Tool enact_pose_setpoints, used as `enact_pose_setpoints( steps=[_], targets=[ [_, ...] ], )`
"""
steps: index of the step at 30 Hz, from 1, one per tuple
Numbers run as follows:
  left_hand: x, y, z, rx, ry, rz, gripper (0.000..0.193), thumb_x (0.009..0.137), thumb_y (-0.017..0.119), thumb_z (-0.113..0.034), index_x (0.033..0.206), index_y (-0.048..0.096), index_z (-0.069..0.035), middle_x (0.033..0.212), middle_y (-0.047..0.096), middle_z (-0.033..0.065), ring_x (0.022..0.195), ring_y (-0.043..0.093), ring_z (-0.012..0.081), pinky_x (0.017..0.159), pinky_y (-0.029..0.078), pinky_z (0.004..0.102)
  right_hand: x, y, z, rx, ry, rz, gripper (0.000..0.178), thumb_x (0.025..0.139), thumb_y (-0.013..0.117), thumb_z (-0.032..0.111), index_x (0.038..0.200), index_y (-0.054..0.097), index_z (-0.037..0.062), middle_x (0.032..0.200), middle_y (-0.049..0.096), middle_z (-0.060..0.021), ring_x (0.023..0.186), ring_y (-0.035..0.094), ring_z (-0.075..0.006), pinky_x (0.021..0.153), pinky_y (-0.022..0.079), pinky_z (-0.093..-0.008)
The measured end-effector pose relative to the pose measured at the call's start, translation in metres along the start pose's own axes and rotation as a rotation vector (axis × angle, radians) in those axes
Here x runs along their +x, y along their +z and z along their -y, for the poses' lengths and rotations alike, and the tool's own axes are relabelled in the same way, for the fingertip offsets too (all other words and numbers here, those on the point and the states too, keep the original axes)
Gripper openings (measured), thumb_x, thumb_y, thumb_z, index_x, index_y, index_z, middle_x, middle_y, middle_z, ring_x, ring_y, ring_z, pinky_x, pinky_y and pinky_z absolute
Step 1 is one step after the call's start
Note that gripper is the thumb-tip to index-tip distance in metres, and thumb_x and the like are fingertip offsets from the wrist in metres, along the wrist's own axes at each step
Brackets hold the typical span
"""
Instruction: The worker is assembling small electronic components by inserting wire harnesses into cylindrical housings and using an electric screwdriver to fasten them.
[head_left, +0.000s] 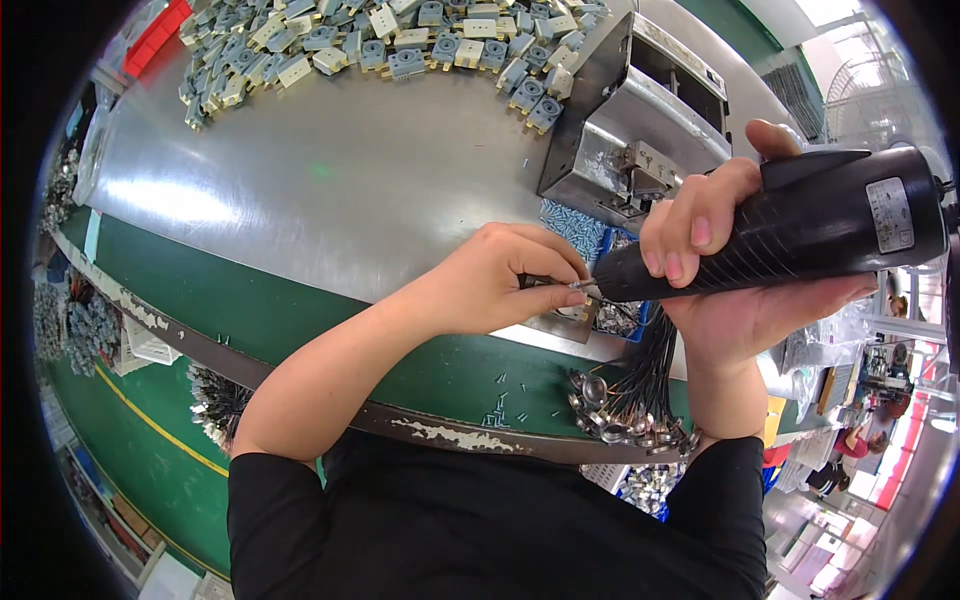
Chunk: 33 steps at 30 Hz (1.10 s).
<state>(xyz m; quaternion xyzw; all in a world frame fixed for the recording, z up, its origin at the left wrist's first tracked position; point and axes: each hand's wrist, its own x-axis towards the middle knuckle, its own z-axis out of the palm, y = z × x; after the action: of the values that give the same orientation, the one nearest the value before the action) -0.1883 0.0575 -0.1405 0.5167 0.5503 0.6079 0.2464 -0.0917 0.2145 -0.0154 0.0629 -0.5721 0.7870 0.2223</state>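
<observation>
My right hand (715, 235) is wrapped round a thick black electric screwdriver (815, 220), tilted with its nose down to the left. My left hand (505, 275) is closed in a pinch at the screwdriver's tip, with a small silver screw (577, 286) between thumb and fingers. Just beneath the fingertips lies a metal plate or fixture (565, 325), mostly covered by the hand. A pile of small silver screws (572, 228) and a blue bin (625, 240) of small metal parts sit behind the screwdriver's nose.
Many grey and cream sockets with brass prongs (405, 62) are heaped at the table's far side. A bent sheet-metal stand (640, 120) rises at the right. Black cables with round metal ends (620, 410) lie by the front edge, near loose screws (497, 410). Other people sit far right.
</observation>
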Motion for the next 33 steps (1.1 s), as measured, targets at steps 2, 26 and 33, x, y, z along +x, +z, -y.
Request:
enact_pose_setpoints(
  steps=[2, 26, 33],
  targets=[
    [0.001, 0.002, 0.003, -0.008, 0.003, 0.003, 0.017, 0.082, 0.084, -0.006, 0.096, 0.077, 0.001, 0.104, 0.076, 0.0141, 0.091, 0.074, 0.0274, 0.081, 0.057, 0.0372, 0.000, -0.004, 0.001, -0.001, -0.011, 0.005, 0.118, 0.079, 0.053, 0.092, 0.152, 0.033, 0.0012, 0.080, 0.054, -0.0049, 0.058, 0.055, -0.0176, 0.056, 0.047, -0.0358],
    [-0.001, -0.003, -0.006, 0.010, -0.017, 0.022, 0.020, 0.086, 0.079, -0.010, 0.104, 0.079, 0.000, 0.106, 0.077, 0.0140, 0.090, 0.075, 0.0261, 0.080, 0.059, 0.0353, 0.000, 0.000, -0.004, -0.006, 0.023, 0.001, 0.120, 0.078, 0.053, 0.093, 0.151, 0.035, -0.0001, 0.080, 0.054, -0.0054, 0.059, 0.055, -0.0182, 0.056, 0.046, -0.0359],
    [0.000, -0.003, -0.007, -0.007, -0.048, 0.033, 0.019, 0.088, 0.078, -0.011, 0.104, 0.079, 0.000, 0.103, 0.078, 0.0142, 0.088, 0.075, 0.0258, 0.079, 0.059, 0.0341, 0.000, -0.005, -0.010, 0.014, -0.031, 0.077, 0.119, 0.078, 0.055, 0.091, 0.150, 0.035, -0.0009, 0.080, 0.054, -0.0051, 0.058, 0.054, -0.0171, 0.056, 0.047, -0.0356]
  ],
)
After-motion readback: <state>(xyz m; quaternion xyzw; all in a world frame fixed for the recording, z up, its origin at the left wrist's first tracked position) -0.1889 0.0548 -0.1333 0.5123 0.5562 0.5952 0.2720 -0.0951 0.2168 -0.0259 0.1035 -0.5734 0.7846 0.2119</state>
